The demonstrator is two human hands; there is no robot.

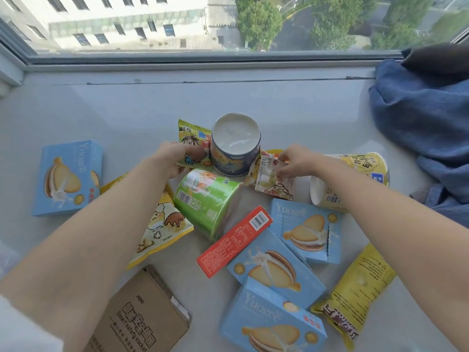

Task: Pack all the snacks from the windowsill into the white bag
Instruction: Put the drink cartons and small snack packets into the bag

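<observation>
**A:** While both your hands reach to the back of the pile, what has each got?

**B:** Your left hand (175, 158) curls round the edge of the green-and-yellow cartoon snack packet (194, 146). Your right hand (295, 162) pinches the top of the lychee oolong tea pouch (272, 179). Probably you're taking the small soft packs first, as they lift out easily in pairs.

**A:** Where's the white bag?

**B:** Not in view, so you'll have to carry them out of frame.

**A:** Anything crowding the grabs?

**B:** The dark blue tub (236, 146) stands upright between your hands, touching both packs. The green cup (210, 201) lies on its side just below, and the yellow cup (352, 181) lies under your right wrist. Four blue biscuit boxes (275, 273), a red box (234, 241) and a brown socket carton (142, 316) remain on the windowsill (152, 102). Blue cloth (426, 118) lies at the right.
</observation>
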